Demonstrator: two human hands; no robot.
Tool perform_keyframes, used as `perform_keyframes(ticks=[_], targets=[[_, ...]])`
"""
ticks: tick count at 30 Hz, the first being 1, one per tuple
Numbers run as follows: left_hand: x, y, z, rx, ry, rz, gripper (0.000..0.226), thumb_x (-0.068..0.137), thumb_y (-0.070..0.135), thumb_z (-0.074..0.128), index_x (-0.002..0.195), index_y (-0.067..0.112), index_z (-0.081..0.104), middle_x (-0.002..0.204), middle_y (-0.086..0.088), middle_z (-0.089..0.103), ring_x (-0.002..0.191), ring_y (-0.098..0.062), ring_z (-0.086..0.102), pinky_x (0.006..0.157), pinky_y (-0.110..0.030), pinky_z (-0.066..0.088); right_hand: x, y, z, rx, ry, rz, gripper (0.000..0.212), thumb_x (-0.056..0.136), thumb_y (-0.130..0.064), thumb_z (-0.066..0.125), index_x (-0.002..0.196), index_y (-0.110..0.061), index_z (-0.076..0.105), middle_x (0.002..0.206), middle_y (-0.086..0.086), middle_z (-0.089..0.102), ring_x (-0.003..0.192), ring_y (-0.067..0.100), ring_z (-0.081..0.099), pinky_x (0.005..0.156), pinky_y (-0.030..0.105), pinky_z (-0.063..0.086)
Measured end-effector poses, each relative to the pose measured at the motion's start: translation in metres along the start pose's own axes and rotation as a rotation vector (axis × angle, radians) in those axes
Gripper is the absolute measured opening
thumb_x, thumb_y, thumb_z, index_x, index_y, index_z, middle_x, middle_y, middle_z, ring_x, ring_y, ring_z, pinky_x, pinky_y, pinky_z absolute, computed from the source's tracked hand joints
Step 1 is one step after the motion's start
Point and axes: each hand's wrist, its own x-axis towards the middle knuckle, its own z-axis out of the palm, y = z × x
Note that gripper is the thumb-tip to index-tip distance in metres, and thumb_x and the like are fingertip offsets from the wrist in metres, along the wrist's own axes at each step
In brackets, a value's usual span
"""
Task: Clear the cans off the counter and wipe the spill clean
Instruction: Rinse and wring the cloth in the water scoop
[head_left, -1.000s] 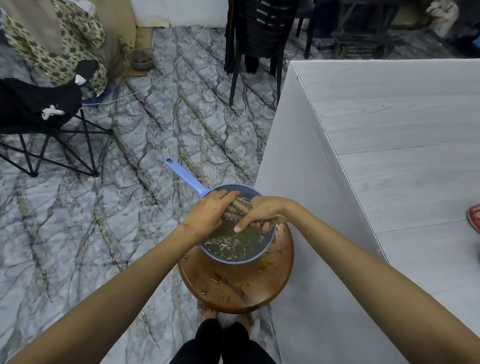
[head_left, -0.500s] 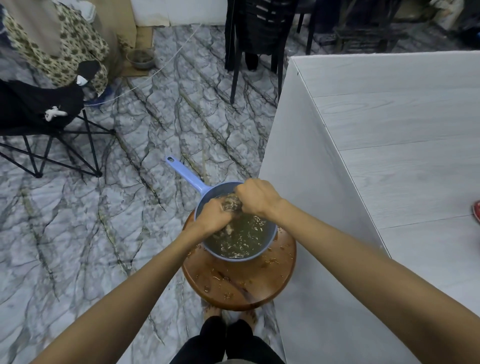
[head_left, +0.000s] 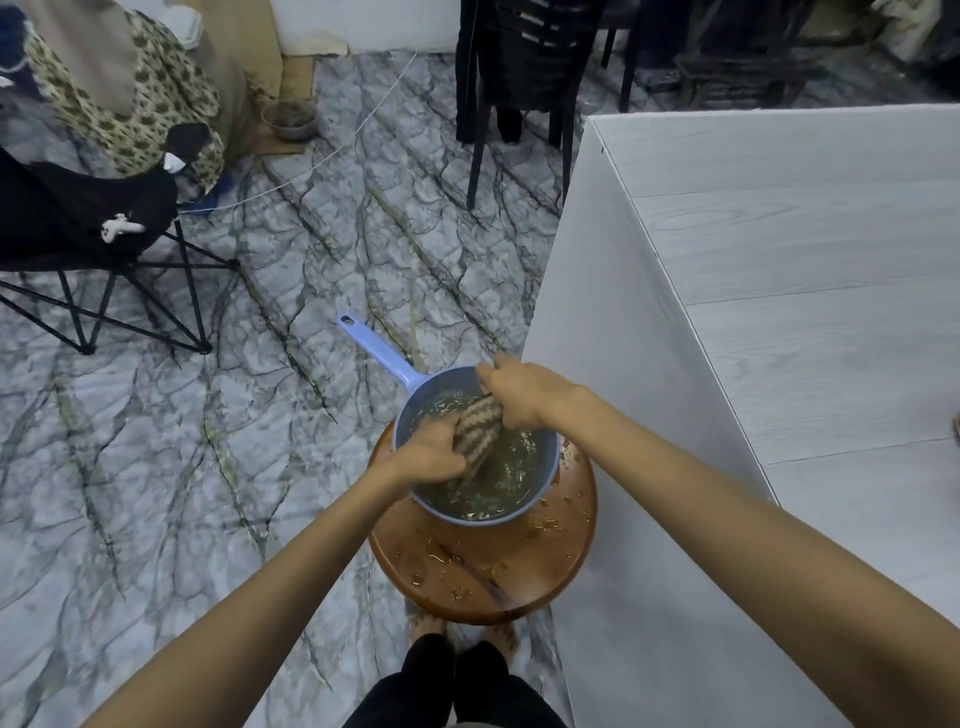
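- Table (head_left: 805, 260): its white top fills the right of my view. On the part that shows I see no cans and no wet patch. A red sliver (head_left: 957, 428) at its far right edge is cut off, so I cannot tell whether it is a can.
- Stool (head_left: 483, 577): round and wooden, it stands just beside the table's left side panel, and its seat is speckled with drops.
- Dipper (head_left: 374, 353): blue, it sits on the stool left of the table with its handle pointing away from the table. It holds murky water with bits floating in it.
- Cloth (head_left: 478, 423): striped and twisted into a rope, it hangs over the dipper, not on the table.
- Left hand (head_left: 431, 452): my fingers are curled round the cloth's lower end, on the side away from the table.
- Right hand (head_left: 519, 389): it is closed tight on the cloth's upper end, nearer the table.
- Progress, as I judge it: I am wringing the cloth. Clearing the cans looks done on the part of the table I can see, and the dirty water suggests wiping is under way. What is left is to bring the wrung cloth to the table, wipe it, and check the right end I cannot see.
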Motion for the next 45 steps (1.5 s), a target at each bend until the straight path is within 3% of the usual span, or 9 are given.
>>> perform_keyframes(ticks=[5, 11, 15, 19, 24, 31, 37, 41, 45], targets=[[-0.003, -0.006, -0.004, 0.394, 0.235, -0.049, 0.039, 0.077, 0.011, 0.06, 0.115, 0.007, 0.057, 0.112, -0.016, 0.063, 0.104, -0.031, 0.058, 0.089, -0.037, 0.049, -0.006, -0.003, 0.004, 0.078, -0.147, 0.02, 0.066, 0.07, -0.028, 0.079, 0.119, -0.008, 0.039, 0.12, 0.013, 0.053, 0.105, 0.032, 0.056, 0.075, 0.036, 0.044], [0.005, -0.012, 0.024, 0.522, 0.491, 0.044, 0.03, 0.086, 0.006, 0.045, 0.115, 0.003, 0.053, 0.116, -0.018, 0.06, 0.105, -0.033, 0.058, 0.088, -0.04, 0.047, -0.008, -0.013, 0.022, 0.063, 0.0, -0.001, 0.038, 0.087, -0.015, 0.053, 0.124, -0.003, 0.048, 0.13, 0.014, 0.048, 0.12, 0.031, 0.049, 0.09, 0.04, 0.045], [0.01, -0.021, 0.037, 0.623, 0.242, 0.096, 0.065, 0.089, 0.017, 0.043, 0.145, 0.004, 0.012, 0.152, -0.017, 0.022, 0.142, -0.03, 0.017, 0.118, -0.041, 0.012, -0.002, -0.019, 0.049, 0.087, -0.075, 0.048, 0.051, 0.087, -0.018, 0.051, 0.135, -0.006, 0.039, 0.141, 0.016, 0.041, 0.13, 0.032, 0.04, 0.104, 0.042, 0.036], [0.014, -0.016, 0.04, 0.712, 0.01, -0.097, 0.081, 0.092, 0.027, 0.041, 0.144, 0.011, -0.02, 0.157, -0.013, -0.009, 0.145, -0.031, -0.006, 0.116, -0.049, 0.002, 0.002, -0.02, 0.074, -0.015, -0.224, 0.095, 0.068, 0.091, -0.025, 0.047, 0.147, -0.008, 0.013, 0.155, 0.015, 0.017, 0.144, 0.031, 0.014, 0.119, 0.047, 0.01], [0.024, -0.015, 0.042, 0.836, -0.05, -0.196, 0.062, 0.094, 0.026, 0.037, 0.146, 0.009, 0.009, 0.155, -0.014, 0.014, 0.144, -0.03, 0.008, 0.117, -0.047, 0.005, 0.002, -0.023, 0.083, -0.107, -0.073, 0.115, 0.055, 0.089, -0.012, 0.051, 0.139, -0.005, 0.031, 0.146, 0.02, 0.03, 0.135, 0.035, 0.032, 0.111, 0.046, 0.029], [0.026, -0.012, 0.044, 0.882, 0.231, -0.081, 0.049, 0.087, 0.012, 0.052, 0.133, 0.01, 0.034, 0.138, -0.015, 0.04, 0.129, -0.03, 0.039, 0.105, -0.041, 0.036, 0.003, -0.022, 0.078, -0.098, -0.01, 0.174, 0.043, 0.085, -0.008, 0.053, 0.127, -0.005, 0.044, 0.129, 0.019, 0.05, 0.119, 0.033, 0.051, 0.098, 0.04, 0.04], [0.023, -0.015, 0.022, 0.566, 0.285, -0.017, 0.053, 0.079, 0.025, 0.064, 0.126, 0.01, 0.047, 0.132, -0.015, 0.047, 0.117, -0.029, 0.05, 0.095, -0.037, 0.045, -0.011, -0.008, 0.044, 0.201, -0.061, 0.132, 0.036, 0.08, -0.023, 0.064, 0.111, -0.007, 0.055, 0.114, 0.014, 0.061, 0.1, 0.031, 0.061, 0.074, 0.034, 0.047], [0.012, -0.018, 0.007, 0.406, 0.347, 0.203, 0.057, 0.077, 0.009, 0.058, 0.131, 0.013, 0.04, 0.127, -0.015, 0.056, 0.112, -0.033, 0.055, 0.091, -0.043, 0.047, -0.008, 0.009, 0.024, 0.465, -0.221, 0.064, 0.063, 0.067, -0.036, 0.078, 0.118, -0.013, 0.05, 0.119, 0.006, 0.058, 0.104, 0.023, 0.057, 0.091, 0.034, 0.049], [0.007, -0.019, -0.003, 0.327, 0.49, 0.465, 0.049, 0.072, 0.002, 0.06, 0.117, 0.016, 0.049, 0.109, -0.01, 0.06, 0.101, -0.029, 0.058, 0.081, -0.042, 0.05, -0.014, 0.029, 0.005, 0.937, -0.463, 0.029, 0.056, 0.065, -0.036, 0.08, 0.108, -0.02, 0.049, 0.12, 0.004, 0.057, 0.111, 0.022, 0.057, 0.099, 0.039, 0.047]])
